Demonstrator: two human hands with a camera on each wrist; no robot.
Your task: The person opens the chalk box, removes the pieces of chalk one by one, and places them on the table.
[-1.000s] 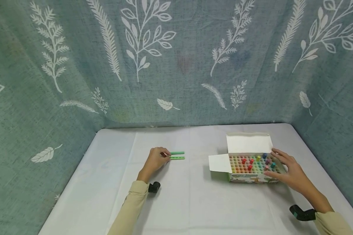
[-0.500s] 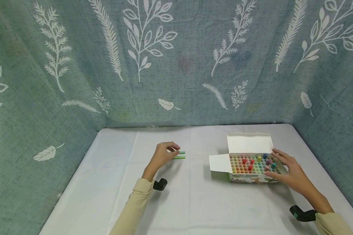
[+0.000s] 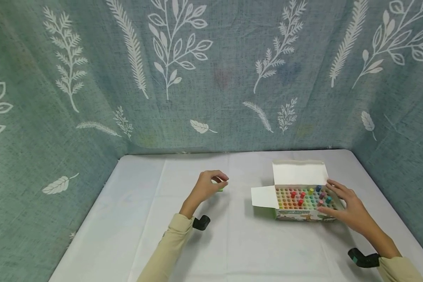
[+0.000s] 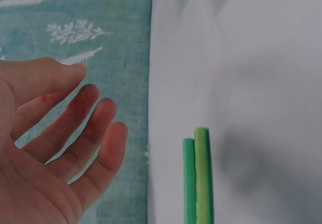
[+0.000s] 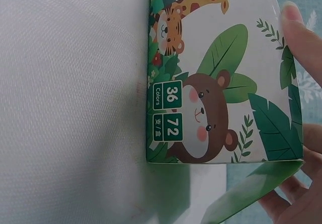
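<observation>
My left hand (image 3: 208, 187) hovers over two green sticks that look like crayons, its fingers loosely bent with nothing between them. In the left wrist view the darker green stick (image 4: 188, 183) and the lighter green stick (image 4: 204, 178) lie side by side on the cloth, apart from the fingers; the head view mostly hides them behind the hand. My right hand (image 3: 350, 205) holds the right end of an open cardboard box (image 3: 290, 214), thumb at the front edge and fingers at the back. Several coloured sticks, such as a yellow stick (image 3: 311, 191), stand in its holes.
The box's lid (image 3: 299, 173) stands raised at the back and a side flap (image 3: 264, 197) sticks out to the left. A white cloth covers the table (image 3: 239, 250). A patterned curtain (image 3: 218, 109) closes off the back and sides.
My left hand has moved right from the left ends of the green sticks and now covers most of them in the head view. My right hand and the box have stayed put.
</observation>
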